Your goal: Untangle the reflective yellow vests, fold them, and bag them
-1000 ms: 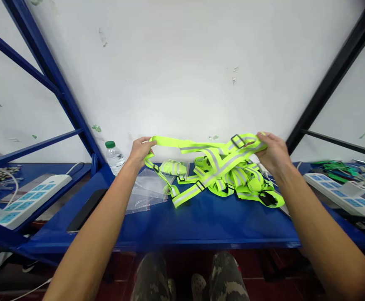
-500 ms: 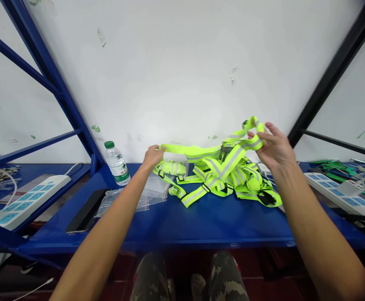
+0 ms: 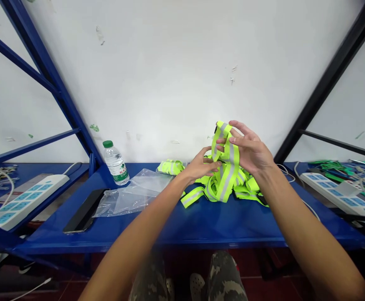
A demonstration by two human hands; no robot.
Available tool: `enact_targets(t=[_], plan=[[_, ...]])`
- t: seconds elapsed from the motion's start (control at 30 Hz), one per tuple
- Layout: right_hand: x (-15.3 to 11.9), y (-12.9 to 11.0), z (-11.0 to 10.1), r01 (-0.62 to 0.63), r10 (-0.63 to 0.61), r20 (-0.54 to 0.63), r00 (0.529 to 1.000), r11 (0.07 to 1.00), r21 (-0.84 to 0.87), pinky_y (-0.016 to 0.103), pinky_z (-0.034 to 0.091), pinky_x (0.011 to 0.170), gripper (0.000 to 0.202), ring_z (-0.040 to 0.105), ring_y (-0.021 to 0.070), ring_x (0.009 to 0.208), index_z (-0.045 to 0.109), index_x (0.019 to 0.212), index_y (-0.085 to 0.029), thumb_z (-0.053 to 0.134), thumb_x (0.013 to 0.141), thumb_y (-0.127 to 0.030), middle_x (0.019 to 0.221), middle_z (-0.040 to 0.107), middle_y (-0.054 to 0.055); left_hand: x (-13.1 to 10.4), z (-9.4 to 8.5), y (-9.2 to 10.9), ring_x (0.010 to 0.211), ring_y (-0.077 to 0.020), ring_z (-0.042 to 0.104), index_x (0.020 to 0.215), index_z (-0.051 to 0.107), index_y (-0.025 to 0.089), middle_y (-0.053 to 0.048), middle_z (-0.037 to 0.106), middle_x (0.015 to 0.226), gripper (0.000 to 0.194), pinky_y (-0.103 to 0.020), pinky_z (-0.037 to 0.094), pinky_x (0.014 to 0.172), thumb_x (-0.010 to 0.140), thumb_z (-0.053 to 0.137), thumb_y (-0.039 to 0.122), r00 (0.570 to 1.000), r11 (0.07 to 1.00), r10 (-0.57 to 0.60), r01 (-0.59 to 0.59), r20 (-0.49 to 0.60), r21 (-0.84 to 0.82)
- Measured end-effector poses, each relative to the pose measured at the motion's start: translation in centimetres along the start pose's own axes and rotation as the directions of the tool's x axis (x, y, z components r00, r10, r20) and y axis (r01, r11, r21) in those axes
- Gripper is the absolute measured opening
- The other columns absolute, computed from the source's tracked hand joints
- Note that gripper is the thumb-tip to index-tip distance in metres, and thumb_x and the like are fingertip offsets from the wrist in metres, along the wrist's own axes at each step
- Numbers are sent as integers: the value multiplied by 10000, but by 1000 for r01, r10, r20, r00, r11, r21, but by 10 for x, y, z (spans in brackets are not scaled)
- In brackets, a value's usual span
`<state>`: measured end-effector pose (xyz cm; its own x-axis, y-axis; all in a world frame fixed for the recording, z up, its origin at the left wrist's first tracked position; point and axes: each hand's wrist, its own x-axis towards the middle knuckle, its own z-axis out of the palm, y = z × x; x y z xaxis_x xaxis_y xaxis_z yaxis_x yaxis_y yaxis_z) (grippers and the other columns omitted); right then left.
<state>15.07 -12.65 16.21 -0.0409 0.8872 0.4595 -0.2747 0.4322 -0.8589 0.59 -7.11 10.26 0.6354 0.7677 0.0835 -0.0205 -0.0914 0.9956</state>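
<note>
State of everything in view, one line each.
Right hand: holding a strap
Left hand: fingers curled, contact unclear
Strap: looped, partly raised
Pile: loosely heaped
Bundle: bunched up
Bags: flat, overlapping
Bottle: upright, capped
Phone: flat, dark
Left power strip: sockets up
Right power strip: sockets up

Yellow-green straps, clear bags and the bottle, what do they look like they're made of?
Yellow-green straps: probably fabric webbing, matte, with grey bands; they fold softly.
Clear bags: likely thin plastic film, glossy, given the see-through creases.
Bottle: probably shiny plastic, judging by its transparent, highlighted walls.
</note>
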Motion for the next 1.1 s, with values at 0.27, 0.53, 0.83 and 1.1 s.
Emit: enact_targets(t=[0.27, 0.53, 0.83, 1.1], plan=[[-12, -15, -27, 2, -19, -78, 997, 976, -219, 293, 530, 561, 352, 590, 102, 539, 649, 993, -219, 784, 671, -260, 823, 638, -16, 8, -31, 23, 579, -97, 555, 1131, 606, 147, -10, 590, 768, 414, -241, 485, 574, 718, 594, 117, 947, 968, 211, -169, -243, 183], [-9, -2, -50, -41, -150, -197, 969, 690, -723, 368, 555, 686, 304, 642, 208, 822, 715, 934, -206, 793, 667, -329, 1050, 673, 85, 7, -43, 58, 643, -101, 586, 1046, 633, 195, 7, 574, 751, 330, -248, 495, 638, 745, 505, 147, 901, 977, 207, -210, -382, 34], [-4, 28, -1, 128, -67, 111, 992, 646, -752, 428, 544, 827, 728, 648, 262, 960, 489, 1316, -238, 785, 664, -368, 1112, 660, 85, 13, -11, 58, 607, -112, 576, 954, 604, 178, -2, 576, 693, 238, -234, 464, 626, 835, 632, 381, 765, 882, 466, -364, -444, 298], [14, 31, -17, 36, -102, -163, 981, 931, -364, 298, 486, 623, 191, 573, 143, 636, 622, 780, -190, 718, 652, -295, 704, 608, -14, -11, -27, 42, 1061, -243, 627, 1389, 393, 217, -151, 610, 1193, 900, -351, 487, 896, 630, 838, 405, 960, 936, 273, -278, 54, 213]])
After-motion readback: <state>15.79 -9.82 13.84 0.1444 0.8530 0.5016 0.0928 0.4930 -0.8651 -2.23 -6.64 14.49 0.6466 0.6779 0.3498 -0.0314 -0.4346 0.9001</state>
